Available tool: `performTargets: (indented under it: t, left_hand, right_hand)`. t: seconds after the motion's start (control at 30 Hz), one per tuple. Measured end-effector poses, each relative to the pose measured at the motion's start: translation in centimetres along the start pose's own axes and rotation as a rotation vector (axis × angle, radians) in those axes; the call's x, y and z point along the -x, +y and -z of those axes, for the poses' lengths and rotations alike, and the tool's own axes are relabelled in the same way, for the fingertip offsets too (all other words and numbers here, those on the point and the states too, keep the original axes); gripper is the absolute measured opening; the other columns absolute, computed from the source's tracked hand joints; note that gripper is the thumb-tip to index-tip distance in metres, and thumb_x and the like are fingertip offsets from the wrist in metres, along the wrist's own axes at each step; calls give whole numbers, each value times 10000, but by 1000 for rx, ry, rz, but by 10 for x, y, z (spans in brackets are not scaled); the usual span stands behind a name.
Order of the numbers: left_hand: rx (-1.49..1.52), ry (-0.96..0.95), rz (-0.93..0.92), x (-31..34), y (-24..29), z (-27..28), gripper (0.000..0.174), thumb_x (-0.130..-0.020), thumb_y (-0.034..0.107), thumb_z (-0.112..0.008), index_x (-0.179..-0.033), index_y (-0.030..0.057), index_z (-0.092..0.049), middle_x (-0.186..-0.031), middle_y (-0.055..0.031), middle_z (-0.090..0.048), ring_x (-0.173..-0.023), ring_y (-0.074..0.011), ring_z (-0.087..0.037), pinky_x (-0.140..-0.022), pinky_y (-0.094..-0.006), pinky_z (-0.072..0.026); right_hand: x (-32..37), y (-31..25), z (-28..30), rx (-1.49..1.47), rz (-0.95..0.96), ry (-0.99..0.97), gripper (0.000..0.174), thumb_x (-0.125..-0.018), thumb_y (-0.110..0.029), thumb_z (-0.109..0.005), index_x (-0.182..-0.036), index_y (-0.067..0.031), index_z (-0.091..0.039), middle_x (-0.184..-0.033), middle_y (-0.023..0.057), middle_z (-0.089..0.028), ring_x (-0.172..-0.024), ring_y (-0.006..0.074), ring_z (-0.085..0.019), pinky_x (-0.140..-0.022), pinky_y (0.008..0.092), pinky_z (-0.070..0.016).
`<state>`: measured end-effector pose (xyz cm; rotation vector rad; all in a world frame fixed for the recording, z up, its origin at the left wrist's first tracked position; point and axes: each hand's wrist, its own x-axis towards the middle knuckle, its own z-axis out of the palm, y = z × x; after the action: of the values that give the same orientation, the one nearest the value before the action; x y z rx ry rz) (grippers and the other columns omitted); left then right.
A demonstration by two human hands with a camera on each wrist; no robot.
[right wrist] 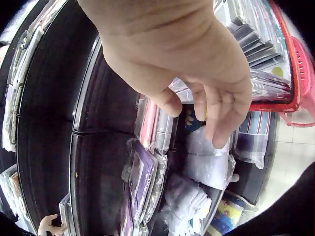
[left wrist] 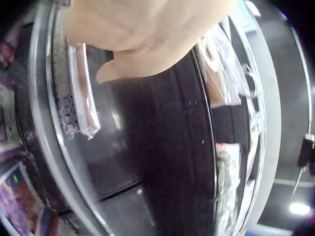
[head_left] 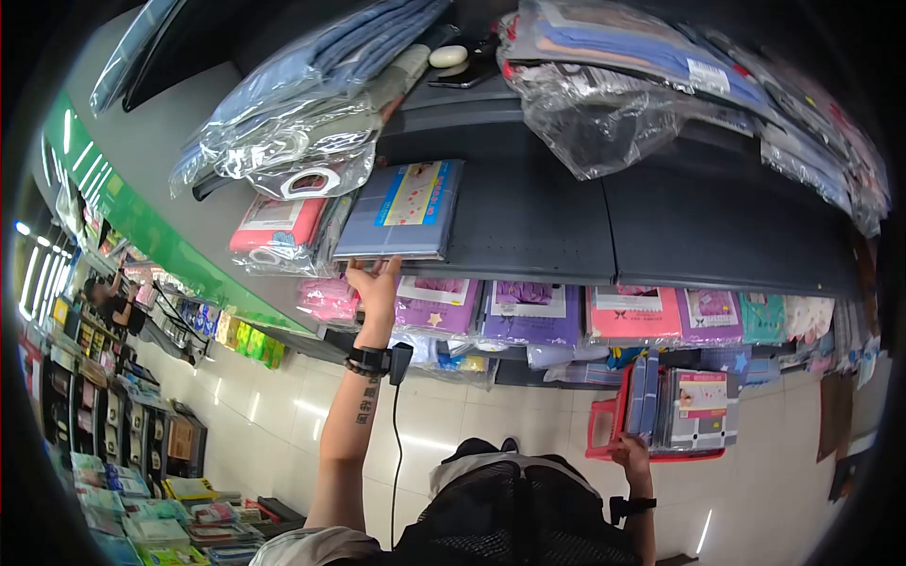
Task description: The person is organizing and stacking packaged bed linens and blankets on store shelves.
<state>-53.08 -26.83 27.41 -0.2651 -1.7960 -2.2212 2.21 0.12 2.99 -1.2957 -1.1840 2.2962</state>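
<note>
My left hand [head_left: 376,288] is at the front edge of a flat blue bedding package [head_left: 401,208] with a yellow label, lying on the dark shelf. Its fingers and thumb are spread at that edge. In the left wrist view, the thumb of the left hand [left wrist: 142,37] points out straight; the other fingers are mostly hidden. My right hand [right wrist: 182,73] hangs with loosely curled fingers and nothing between them. It overlaps the near side of a red basket [head_left: 602,424] in the head view. Wrapped bedding packages [head_left: 700,406] stand inside the basket.
A pink package [head_left: 280,222] sits left of the blue one. Purple packages [head_left: 531,311] line the shelf below. Plastic-wrapped textiles [head_left: 604,80] overhang the upper shelf, near a phone [head_left: 462,78]. A cable [head_left: 396,453] hangs from the left wrist. Tiled floor [head_left: 425,429] lies beneath.
</note>
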Motion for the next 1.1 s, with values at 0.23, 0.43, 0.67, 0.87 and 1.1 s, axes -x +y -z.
performTargets:
  t: [0.23,0.43,0.67,0.87,1.1]
  left_hand:
    - [-1140,-418,-826,17,43,-40,765,-774,414,-842,-1389,77,-536,-1527,-231,-352,-1404,-451,-326,-1125,-540,-277]
    - [-1119,-483,-852,-12,15,-46,673,-817,398,-789,-1363,76,-562,-1419,-187,-513,-1344,-413,-425,-1099,-538,-304]
    - [-1160,-534,-849,-17,20,-43,734,-819,403,-786,-1418,82,-510,-1433,-194,-490,-1360,-416,-409,-1106,-544,-297]
    - [-1162,-789,-717,-47,38,-16,837,-784,409,-813,-1511,208,-451,-1568,-180,-375,-1437,-410,-337,-1124,-553,-294]
    - [-1249,-762,-565,-100,32,34,803,-774,385,-809,-1503,315,-478,-1553,-161,-421,-1430,-380,-372,-1114,-568,-310]
  right_hand:
    - [-1,0,-9,-36,44,8,281,-956,-265,-606,-1147,-60,-601,-950,162,-725,-732,276,-729,-624,326,-573]
    - [-2,0,-10,-24,23,41,274,-959,-267,-598,-1152,-73,-604,-978,150,-731,-753,277,-735,-660,331,-586]
    - [0,16,4,-42,1,45,251,-951,-255,-608,-1126,-77,-624,-932,121,-726,-733,268,-725,-634,325,-554]
    - [1,9,7,56,-18,18,265,-941,-260,-607,-1102,-55,-655,-955,128,-731,-771,262,-730,-655,326,-547]
    - [2,9,5,106,-13,-22,332,-914,-313,-671,-1122,-55,-674,-964,135,-743,-770,249,-738,-668,316,-550]
